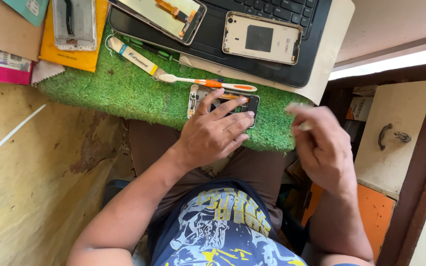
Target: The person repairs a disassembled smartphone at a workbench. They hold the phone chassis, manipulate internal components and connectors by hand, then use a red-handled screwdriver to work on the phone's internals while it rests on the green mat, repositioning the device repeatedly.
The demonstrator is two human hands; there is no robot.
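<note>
Item: opened phone body (223, 101), lying flat on the green turf mat (124, 88) at the tabletop's near edge, long axis left to right. Left hand (215, 130) rests on it, fingers (232, 118) spread and pressing down, pointing up-right. Right hand (324, 148) hovers off the mat to the right, blurred, fingers pinched on a small pale object (304, 125). Left hand nearer. Orange-handled toothbrush (208, 83) lies just beyond, parallel.

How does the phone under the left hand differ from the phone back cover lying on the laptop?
The opened phone lies on the green mat, partly covered by the left hand; the back cover lies untouched on the laptop. The phone shows dark innards; the cover is pale. Both lie flat.
</note>
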